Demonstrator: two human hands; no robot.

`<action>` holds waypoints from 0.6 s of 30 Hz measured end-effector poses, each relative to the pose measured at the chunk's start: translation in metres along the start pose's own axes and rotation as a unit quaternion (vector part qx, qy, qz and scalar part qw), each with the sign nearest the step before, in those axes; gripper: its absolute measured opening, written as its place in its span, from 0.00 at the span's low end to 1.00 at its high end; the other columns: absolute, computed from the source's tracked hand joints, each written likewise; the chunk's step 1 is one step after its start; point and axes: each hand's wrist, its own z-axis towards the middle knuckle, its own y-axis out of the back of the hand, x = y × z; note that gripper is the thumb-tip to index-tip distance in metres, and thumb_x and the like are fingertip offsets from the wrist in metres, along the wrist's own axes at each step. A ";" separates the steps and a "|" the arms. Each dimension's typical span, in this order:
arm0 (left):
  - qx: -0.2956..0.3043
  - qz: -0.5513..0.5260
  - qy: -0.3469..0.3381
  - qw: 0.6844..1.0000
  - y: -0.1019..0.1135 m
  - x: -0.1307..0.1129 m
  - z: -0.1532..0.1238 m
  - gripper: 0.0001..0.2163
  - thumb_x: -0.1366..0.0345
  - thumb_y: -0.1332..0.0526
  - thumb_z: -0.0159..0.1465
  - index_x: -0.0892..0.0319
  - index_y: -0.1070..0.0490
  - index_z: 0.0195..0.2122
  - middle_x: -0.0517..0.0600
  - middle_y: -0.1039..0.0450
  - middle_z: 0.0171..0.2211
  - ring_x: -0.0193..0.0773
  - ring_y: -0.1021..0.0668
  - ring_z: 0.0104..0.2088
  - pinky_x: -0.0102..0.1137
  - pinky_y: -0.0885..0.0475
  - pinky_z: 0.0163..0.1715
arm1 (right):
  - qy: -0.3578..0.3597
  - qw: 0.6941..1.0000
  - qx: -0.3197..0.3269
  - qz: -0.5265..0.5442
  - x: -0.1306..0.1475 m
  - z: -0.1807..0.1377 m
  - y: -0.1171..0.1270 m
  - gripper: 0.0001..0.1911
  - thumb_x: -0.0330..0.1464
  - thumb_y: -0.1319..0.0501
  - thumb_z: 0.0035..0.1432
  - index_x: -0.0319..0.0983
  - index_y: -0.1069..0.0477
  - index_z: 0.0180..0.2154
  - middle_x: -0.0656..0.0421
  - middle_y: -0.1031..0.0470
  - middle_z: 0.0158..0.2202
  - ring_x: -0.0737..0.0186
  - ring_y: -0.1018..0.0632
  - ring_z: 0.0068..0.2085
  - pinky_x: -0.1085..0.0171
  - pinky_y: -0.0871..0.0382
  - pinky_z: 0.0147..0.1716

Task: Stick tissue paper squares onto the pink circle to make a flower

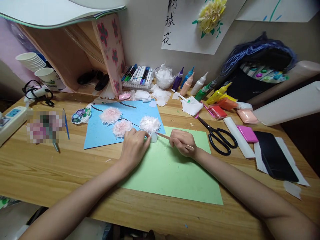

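A blue paper sheet (100, 133) lies on the wooden desk (50, 173) with three fluffy pink-white tissue flowers (110, 115) stuck on it. My left hand (133, 146) pinches a small white tissue square (153, 137) beside the rightmost flower (149, 124). My right hand (182, 142) grips a thin wooden stick (163, 136) like a pen, its tip touching that tissue square. Both hands rest over a green paper sheet (172, 173).
Black scissors (220, 136) lie right of the green sheet, with a black phone (275, 155) and pink clay (247, 133) beyond. Paint bottles (190, 85), a marker set (137, 75), a bowl of tissue (163, 78) and a palette (81, 115) stand behind. A power strip (11, 121) lies far left.
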 end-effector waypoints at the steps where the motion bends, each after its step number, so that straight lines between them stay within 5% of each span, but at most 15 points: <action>1: -0.009 0.007 0.001 1.000 0.001 0.001 0.000 0.08 0.64 0.46 0.64 0.59 0.29 0.33 0.50 0.28 0.26 0.41 0.32 0.32 0.35 0.42 0.33 | 0.010 1.000 0.020 -0.003 0.000 0.001 0.000 0.18 0.31 0.55 0.65 0.41 0.40 0.23 0.60 0.37 0.18 0.64 0.36 0.22 0.64 0.41 0.24; 7: -0.043 0.040 -0.007 0.998 -0.001 0.006 0.002 0.08 0.64 0.46 0.64 0.59 0.29 0.32 0.50 0.28 0.25 0.42 0.31 0.32 0.36 0.43 0.33 | 0.020 0.994 0.098 -0.038 -0.001 0.003 -0.003 0.15 0.30 0.54 0.65 0.40 0.40 0.25 0.59 0.35 0.20 0.64 0.35 0.25 0.64 0.40 0.26; 18: -0.023 0.021 0.000 1.000 -0.001 0.003 0.006 0.10 0.64 0.48 0.65 0.60 0.29 0.32 0.52 0.27 0.27 0.43 0.31 0.34 0.37 0.42 0.33 | 0.022 0.992 0.111 -0.064 0.000 0.004 -0.006 0.13 0.30 0.53 0.65 0.40 0.38 0.27 0.58 0.34 0.22 0.62 0.34 0.27 0.64 0.39 0.27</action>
